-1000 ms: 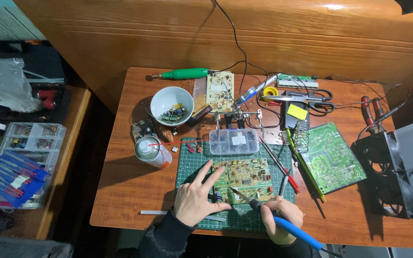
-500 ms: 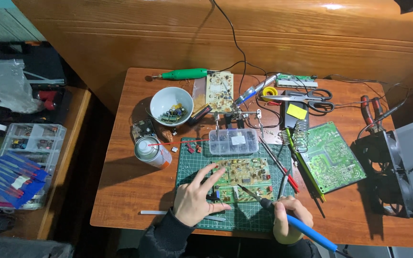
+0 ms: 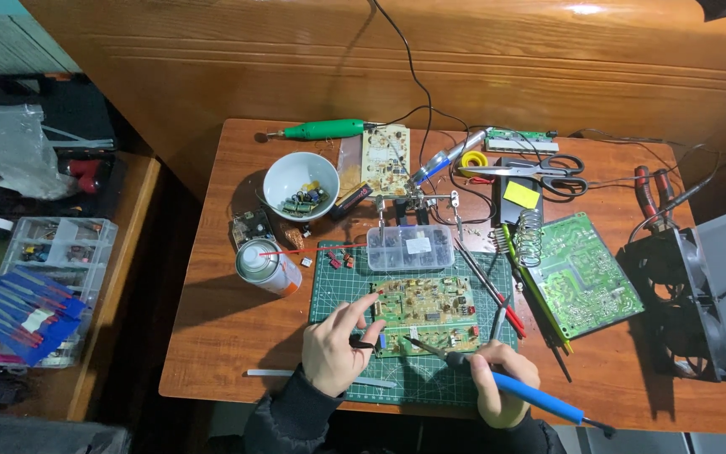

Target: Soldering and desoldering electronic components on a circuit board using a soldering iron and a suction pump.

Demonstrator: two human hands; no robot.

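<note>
A green circuit board point(image 3: 426, 313) lies on a green cutting mat point(image 3: 413, 382) near the table's front edge. My left hand point(image 3: 334, 349) rests at the board's left edge, fingers curled on it, pinching a small dark piece at the thumb. My right hand point(image 3: 497, 382) grips a blue-handled soldering iron point(image 3: 531, 397), its tip on the board's lower part.
Behind the mat stand a clear parts box point(image 3: 409, 247), a spray can point(image 3: 264, 265) and a white bowl point(image 3: 300, 185) of components. A second green board point(image 3: 581, 273), a coil stand point(image 3: 529, 235), scissors point(image 3: 539, 172) and a black fan point(image 3: 678, 298) lie right. A side table with an organiser box point(image 3: 52, 252) stands left.
The view has shifted slightly. My right hand with the soldering iron has drifted right and down a little, with the tip still on the board. My left hand stays at the board's edge.
</note>
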